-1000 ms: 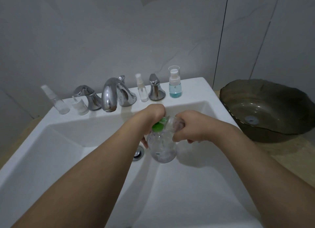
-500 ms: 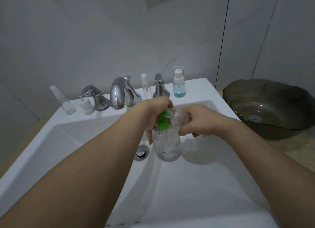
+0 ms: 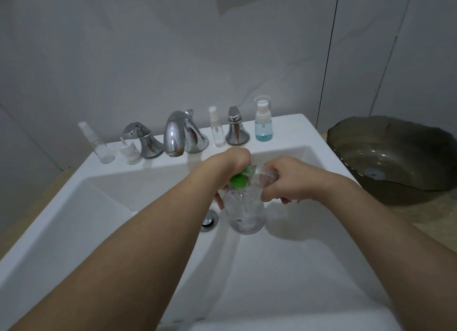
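Bottle [image 3: 244, 212], clear, contents unclear, above sink [image 3: 74, 197]: right hand [image 3: 289, 179] grips its top, left hand [image 3: 230, 162] curls round it beside green cap [image 3: 238, 181].

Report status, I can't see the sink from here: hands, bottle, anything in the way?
Right hand grips clear bottle above white sink. Left hand grips green piece at its top. Tap behind, apart from hands.
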Tool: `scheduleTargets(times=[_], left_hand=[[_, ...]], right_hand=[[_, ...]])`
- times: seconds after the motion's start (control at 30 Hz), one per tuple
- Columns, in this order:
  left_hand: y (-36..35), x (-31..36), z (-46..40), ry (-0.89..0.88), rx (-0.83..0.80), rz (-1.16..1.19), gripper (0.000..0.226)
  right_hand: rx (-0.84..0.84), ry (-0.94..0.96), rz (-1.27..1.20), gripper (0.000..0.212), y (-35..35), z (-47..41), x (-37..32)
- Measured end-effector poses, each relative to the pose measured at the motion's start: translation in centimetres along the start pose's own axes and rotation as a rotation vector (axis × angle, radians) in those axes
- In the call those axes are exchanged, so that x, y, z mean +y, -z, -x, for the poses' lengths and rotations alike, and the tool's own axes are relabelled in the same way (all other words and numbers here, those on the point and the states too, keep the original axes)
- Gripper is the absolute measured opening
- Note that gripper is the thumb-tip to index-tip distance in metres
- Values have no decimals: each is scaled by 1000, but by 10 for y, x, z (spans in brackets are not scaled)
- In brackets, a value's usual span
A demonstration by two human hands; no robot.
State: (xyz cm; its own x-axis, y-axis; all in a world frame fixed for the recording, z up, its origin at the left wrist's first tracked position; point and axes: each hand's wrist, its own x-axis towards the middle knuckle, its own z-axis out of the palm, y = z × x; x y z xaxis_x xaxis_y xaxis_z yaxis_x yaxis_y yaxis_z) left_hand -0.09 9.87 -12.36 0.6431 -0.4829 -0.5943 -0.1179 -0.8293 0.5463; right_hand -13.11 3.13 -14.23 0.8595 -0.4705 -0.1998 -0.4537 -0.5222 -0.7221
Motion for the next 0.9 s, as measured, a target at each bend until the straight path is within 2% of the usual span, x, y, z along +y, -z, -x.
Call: scheduleTargets(times=[0.37,0.5,0.67,0.9], left_hand=[[-3,-1,-1,-17,56,60,41],[2,0,0,2,-39,38,39],[13,6,3,57,-198,80,52],[10,8,11,45,-165,33,48]], right_hand=[[-2,-4,20,17,0,-3,2],[24,14,21,18,1,-2,1],[103,57,-13,19,2,-3,1],[99,59,-7,19,3,-2,0]])
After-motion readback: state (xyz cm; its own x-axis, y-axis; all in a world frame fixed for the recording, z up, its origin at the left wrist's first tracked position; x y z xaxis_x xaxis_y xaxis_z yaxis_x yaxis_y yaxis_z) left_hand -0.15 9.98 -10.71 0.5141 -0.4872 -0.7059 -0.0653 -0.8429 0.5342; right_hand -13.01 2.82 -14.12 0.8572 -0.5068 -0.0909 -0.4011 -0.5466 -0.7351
